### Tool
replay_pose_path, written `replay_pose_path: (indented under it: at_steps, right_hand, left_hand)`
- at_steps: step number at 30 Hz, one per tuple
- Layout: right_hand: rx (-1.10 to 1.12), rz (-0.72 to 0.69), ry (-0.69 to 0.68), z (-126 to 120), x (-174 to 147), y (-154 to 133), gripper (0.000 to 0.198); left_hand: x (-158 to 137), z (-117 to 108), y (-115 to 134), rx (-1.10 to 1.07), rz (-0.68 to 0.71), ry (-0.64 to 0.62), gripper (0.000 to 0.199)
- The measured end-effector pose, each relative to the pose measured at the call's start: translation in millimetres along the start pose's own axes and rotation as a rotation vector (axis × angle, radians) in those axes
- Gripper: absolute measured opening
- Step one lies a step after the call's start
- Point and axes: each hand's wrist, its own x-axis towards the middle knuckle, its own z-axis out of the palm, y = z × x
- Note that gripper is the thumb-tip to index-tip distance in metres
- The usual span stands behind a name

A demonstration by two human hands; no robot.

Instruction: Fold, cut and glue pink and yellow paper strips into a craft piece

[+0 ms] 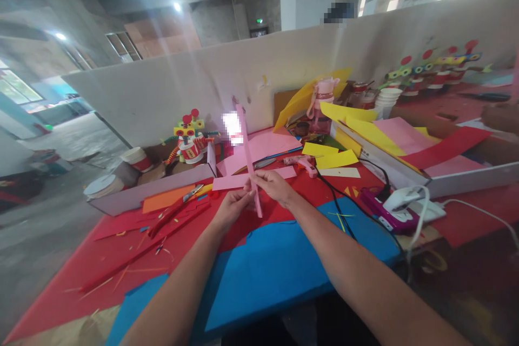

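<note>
A narrow pink paper strip [248, 151] stands nearly upright over the red tabletop, its top leaning slightly left. My right hand [273, 186] pinches it just below the middle. Lower down, my left hand [233, 208] has its fingertips closed on the same strip. Behind my hands lies a flat pink paper strip [231, 181], partly covered by them. A pink glue gun [303, 164] rests to the right of my right hand. To the left of my left hand lies a utility knife [192, 192], close to an orange paper piece [162, 200].
Blue sheets [279, 265] cover the near edge. Right are a purple power strip [387, 213], cables and a box [446, 186] of coloured paper. A paper-cup robot figure [190, 148] stands at the back left, before a white partition [182, 81]. Yellow paper [336, 159] lies behind the glue gun.
</note>
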Motion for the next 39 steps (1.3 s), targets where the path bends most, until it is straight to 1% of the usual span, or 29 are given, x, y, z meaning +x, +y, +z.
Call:
replay_pose_path:
  at_steps: [1, 3, 5, 7, 10, 12, 13, 17, 20, 24, 31, 39]
  right_hand:
    - [-0.077, -0.02, 0.032, -1.9, 0.2, 0.2, 0.035]
    - [-0.285, -0.038, 0.056, -6.3, 0.0, 1.2, 0.029]
    - [-0.517, -0.052, 0.018, -9.2, -0.9, 2.1, 0.025]
    - [-0.701, -0.077, -0.034, -9.6, -2.3, 2.3, 0.022]
    - [-0.845, -0.084, -0.098, -6.9, -4.3, 0.6, 0.02]
    - [-0.854, -0.065, -0.121, -4.3, -5.2, -0.8, 0.02]
    - [-0.832, -0.058, -0.127, -3.0, -5.3, -1.2, 0.02]
    - [-0.696, -0.049, -0.136, 0.8, -4.5, 1.6, 0.03]
    - [-0.721, -0.07, -0.12, 0.4, -3.5, 5.2, 0.033]
    - [-0.804, -0.108, -0.088, -1.4, -3.6, 5.5, 0.026]
    - [-0.749, -0.079, -0.056, 4.8, -5.5, 1.4, 0.027]
    - [-0.759, -0.084, -0.029, 6.1, -5.8, 1.2, 0.027]
  left_hand:
    - [0.4, -1.1, 0.8, 0.026, 0.032, 0.023, 0.039]
    - [1.6, -4.7, 2.2, 0.044, 0.09, 0.123, 0.034]
    - [2.9, -9.3, 2.8, 0.029, 0.133, 0.24, 0.032]
    - [4.2, -13.5, 2.4, 0.008, 0.17, 0.312, 0.029]
    - [5.6, -16.3, 0.9, -0.043, 0.18, 0.393, 0.025]
    - [6.2, -15.4, 0.1, -0.089, 0.154, 0.438, 0.028]
    - [6.5, -14.2, -0.2, -0.102, 0.136, 0.441, 0.029]
    - [7.5, -8.0, -0.7, -0.144, 0.066, 0.381, 0.034]
    - [7.6, -6.7, -0.3, -0.186, 0.044, 0.353, 0.033]
    - [7.1, -9.3, 0.5, -0.27, 0.073, 0.371, 0.029]
    - [8.4, -8.5, -3.3, -0.305, 0.065, 0.34, 0.034]
    - [9.8, -14.7, -2.6, -0.314, 0.122, 0.39, 0.029]
